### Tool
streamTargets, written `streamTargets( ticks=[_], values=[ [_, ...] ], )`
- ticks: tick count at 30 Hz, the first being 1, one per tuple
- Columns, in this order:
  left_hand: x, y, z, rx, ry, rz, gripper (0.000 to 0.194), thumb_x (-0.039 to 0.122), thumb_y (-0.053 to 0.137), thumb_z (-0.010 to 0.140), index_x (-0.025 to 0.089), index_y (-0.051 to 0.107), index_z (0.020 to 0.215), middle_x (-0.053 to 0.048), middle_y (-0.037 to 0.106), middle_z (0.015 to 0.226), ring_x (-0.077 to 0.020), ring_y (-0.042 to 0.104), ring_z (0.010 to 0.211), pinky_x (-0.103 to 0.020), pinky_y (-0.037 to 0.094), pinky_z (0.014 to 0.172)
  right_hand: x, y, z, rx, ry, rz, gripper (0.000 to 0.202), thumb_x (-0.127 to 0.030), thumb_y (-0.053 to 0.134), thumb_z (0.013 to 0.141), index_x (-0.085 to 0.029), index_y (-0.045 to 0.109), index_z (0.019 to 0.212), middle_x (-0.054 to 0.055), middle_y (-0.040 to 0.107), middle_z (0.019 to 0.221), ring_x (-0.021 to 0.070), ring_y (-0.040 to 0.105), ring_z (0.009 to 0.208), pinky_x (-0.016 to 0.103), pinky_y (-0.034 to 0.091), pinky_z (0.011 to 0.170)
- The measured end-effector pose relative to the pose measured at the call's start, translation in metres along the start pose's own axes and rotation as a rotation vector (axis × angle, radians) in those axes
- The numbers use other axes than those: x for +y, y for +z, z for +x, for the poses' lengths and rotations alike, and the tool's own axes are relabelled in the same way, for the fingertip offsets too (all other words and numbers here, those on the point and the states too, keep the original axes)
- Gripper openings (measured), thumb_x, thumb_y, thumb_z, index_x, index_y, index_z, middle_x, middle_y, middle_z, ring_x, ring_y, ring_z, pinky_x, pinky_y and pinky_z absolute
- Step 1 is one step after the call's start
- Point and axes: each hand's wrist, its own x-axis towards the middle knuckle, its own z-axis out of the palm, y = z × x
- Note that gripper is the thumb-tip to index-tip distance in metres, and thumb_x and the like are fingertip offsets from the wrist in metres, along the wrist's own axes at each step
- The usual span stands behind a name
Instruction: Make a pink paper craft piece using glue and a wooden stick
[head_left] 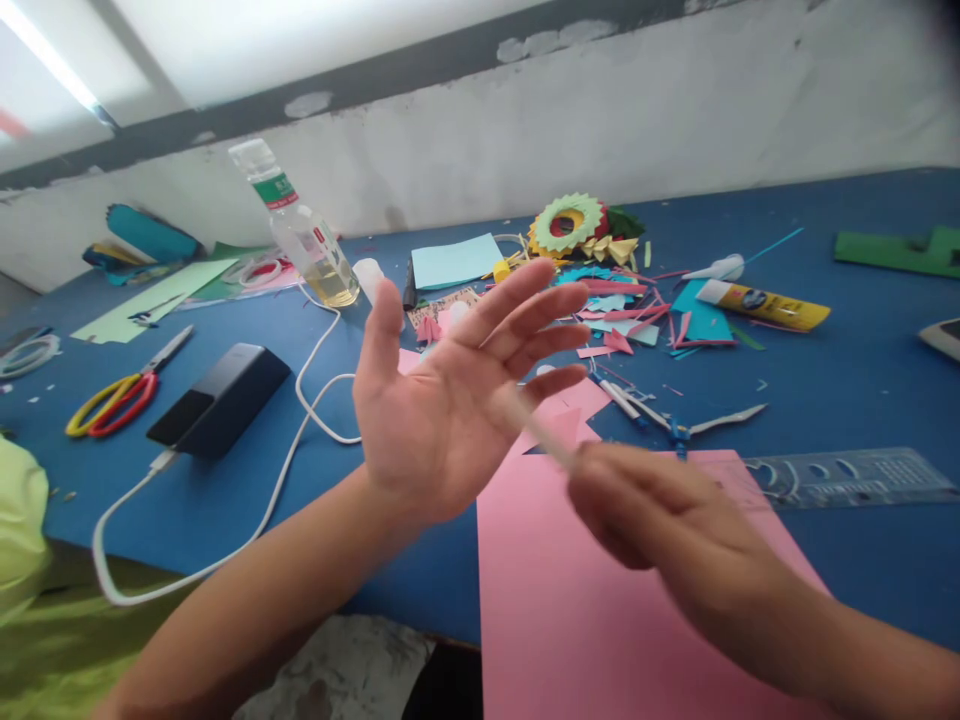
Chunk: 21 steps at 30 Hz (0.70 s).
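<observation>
My left hand (pixel 450 420) is raised over the table, palm up, with its fingers and thumb spread and nothing in it. Pinched in the fingers of my right hand (pixel 652 510) is a thin pale stick (pixel 541 433), blurred by motion. Its far tip overlaps my left palm; whether it touches the skin I cannot tell. Beneath my right hand lies a large sheet of pink paper (pixel 555 610). A clear stencil ruler (pixel 847 478) rests partly on that sheet's right corner. Smaller pink paper pieces (pixel 577 405) are just behind it.
Red-and-yellow scissors (pixel 127 395), a dark power bank (pixel 225 400) with a white cable (pixel 277 490) and a tilted-looking bottle (pixel 307 240) stand left. Behind are paper scraps (pixel 622 310), a paper rosette (pixel 566 222) and a yellow glue tube (pixel 769 305). A compass (pixel 679 428) lies near the ruler.
</observation>
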Motion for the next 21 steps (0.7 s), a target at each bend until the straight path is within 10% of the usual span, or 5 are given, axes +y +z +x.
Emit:
streamTargets(
  ticks=[21],
  values=[
    [-0.0055,-0.0043,0.0069,0.010,-0.007,0.011,0.067,0.067,0.018,0.081,0.021,0.065,0.092,-0.003,0.065,0.099,-0.0254,0.052,0.111,-0.032,0.049,0.084,0.0000,-0.0011,0.0078,-0.085,0.055,0.045,0.042,-0.043,0.037,0.091,-0.019,0.034,0.058,-0.005,0.030,0.053,0.0086,0.024,0.048,0.022,0.020,0.043]
  ],
)
